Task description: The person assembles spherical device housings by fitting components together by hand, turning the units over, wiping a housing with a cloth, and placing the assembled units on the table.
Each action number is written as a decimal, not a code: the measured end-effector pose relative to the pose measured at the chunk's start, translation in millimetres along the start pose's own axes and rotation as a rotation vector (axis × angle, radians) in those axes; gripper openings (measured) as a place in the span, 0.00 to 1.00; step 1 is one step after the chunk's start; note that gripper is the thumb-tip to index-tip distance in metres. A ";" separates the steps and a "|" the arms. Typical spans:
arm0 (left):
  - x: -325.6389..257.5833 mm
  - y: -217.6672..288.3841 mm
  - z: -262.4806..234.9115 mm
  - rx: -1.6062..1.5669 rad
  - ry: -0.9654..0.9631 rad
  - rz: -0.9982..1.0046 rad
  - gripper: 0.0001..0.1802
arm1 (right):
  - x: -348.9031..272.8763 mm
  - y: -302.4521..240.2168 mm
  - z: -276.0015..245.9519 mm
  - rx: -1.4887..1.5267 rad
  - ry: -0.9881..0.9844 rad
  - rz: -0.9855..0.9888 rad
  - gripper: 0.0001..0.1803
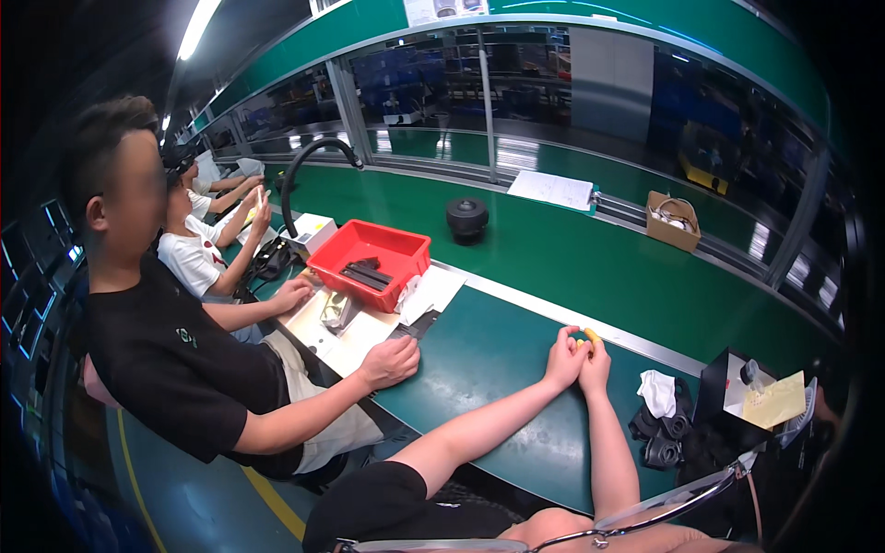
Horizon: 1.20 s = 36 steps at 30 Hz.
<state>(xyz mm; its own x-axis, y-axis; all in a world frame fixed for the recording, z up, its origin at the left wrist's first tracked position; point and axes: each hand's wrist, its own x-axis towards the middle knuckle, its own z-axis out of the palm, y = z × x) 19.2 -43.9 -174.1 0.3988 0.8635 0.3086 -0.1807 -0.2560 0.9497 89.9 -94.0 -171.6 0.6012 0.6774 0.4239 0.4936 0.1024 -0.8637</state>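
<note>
1. Left hand [562, 355] and right hand [595, 362] meet on the green counter [498, 359], well to the right of the red bin [371, 260].
2. A small yellow object [590, 335] sits between both hands, with the fingers of each closed together around it; most of it is hidden.
3. A white cloth [658, 391] lies near the hands, farther from the bin.
4. A neighbouring person's hand [391, 360] rests flat on the counter, just below the bin.
</note>
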 end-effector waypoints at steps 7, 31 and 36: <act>-1.0 2.7 4.8 0.006 0.027 0.022 0.20 | 2.7 7.5 -4.0 0.011 0.003 -0.002 0.17; -1.9 5.1 0.4 0.028 0.030 0.041 0.12 | 0.7 -2.7 -4.3 0.004 -0.054 0.052 0.15; -2.2 7.8 2.4 0.010 0.021 0.045 0.13 | 3.0 8.0 -6.0 -0.004 -0.043 0.015 0.15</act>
<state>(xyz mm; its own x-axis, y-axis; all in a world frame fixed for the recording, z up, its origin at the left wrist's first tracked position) 19.0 -48.8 -167.2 0.3713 0.8599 0.3504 -0.1887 -0.2995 0.9352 99.5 -95.6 -175.6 0.5807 0.7097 0.3988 0.4871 0.0896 -0.8687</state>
